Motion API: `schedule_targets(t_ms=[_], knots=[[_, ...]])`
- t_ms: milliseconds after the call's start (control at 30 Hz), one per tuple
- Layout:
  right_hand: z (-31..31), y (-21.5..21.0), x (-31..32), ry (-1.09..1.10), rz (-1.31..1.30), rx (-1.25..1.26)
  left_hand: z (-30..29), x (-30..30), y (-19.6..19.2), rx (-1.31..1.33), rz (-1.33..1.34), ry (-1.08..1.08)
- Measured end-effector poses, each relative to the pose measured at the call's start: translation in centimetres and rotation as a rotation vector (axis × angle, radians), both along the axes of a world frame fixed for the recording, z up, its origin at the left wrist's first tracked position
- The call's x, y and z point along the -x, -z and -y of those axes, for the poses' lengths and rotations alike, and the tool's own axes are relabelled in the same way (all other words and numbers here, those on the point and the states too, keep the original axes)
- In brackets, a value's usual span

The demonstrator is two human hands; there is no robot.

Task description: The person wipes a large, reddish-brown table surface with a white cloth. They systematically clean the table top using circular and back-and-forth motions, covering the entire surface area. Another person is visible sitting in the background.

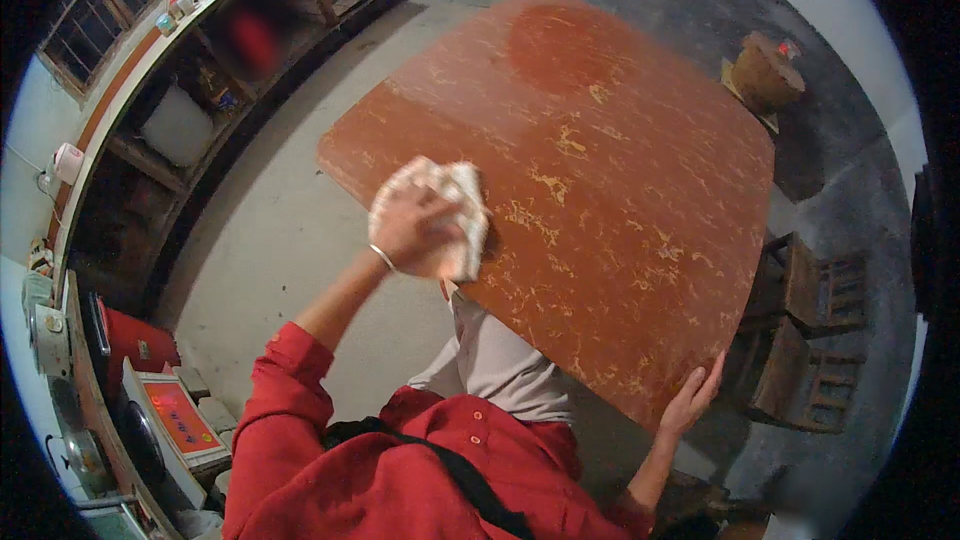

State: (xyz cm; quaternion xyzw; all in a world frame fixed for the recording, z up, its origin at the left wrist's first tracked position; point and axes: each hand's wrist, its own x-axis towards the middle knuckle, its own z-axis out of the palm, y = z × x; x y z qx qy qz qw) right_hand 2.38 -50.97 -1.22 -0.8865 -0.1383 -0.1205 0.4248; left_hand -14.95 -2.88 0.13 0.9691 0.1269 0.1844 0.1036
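A reddish-brown table (610,210) with a pale marbled pattern stands in front of me. Near its left front edge, my left hand (410,225) holds a whitish cloth (468,185) against the top. The fingers lie bent over the cloth and are slightly blurred. Part of the cloth reaches past the table's edge. At the near right corner, my right hand (692,398) grips the rim of the table. Some of its fingers are hidden by the corner. A darker, wet-looking patch shows on the far part of the top.
Two wooden chairs (800,375) stand close to the table's right side. A brown round stump-like block (768,72) is beyond the far right corner. Along the left runs a long counter (130,80) with open shelves. A red bin (135,340) sits at the lower left.
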Motion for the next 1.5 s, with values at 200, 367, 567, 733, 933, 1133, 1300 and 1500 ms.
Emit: schedule_targets(t_ms=[200,367,567,733,933,1133,1300,1500], knots=[[-0.2,-0.1,-0.3,0.003,-0.001,-0.001,-14.7,1.7,0.8,-0.149,-0.107,-0.536],[-0.6,-0.8,-0.2,-0.020,0.032,0.050,-13.8,0.2,0.1,-0.078,-0.155,-0.758],[-0.5,-0.8,-0.2,-0.016,0.036,0.115,-0.8,0.2,-0.5,-0.061,-0.093,-0.137],[-0.1,-0.8,-0.2,0.005,-0.008,0.188,1.7,-0.2,-1.7,-0.106,-0.194,0.016],[-0.4,-1.2,-0.1,-0.020,-0.052,0.142,-13.0,-2.6,0.7,-0.095,-0.242,-0.415],[-0.2,-1.1,0.4,0.014,-0.047,0.176,-12.4,-9.6,-1.6,-0.009,-0.382,-0.717],[-0.4,-1.3,0.4,0.003,-0.043,0.182,-2.7,-15.0,1.0,-0.157,-0.189,-0.275],[0.2,-0.3,-0.1,0.006,-0.041,0.192,14.2,-12.5,-1.9,-0.104,-0.137,0.410]])
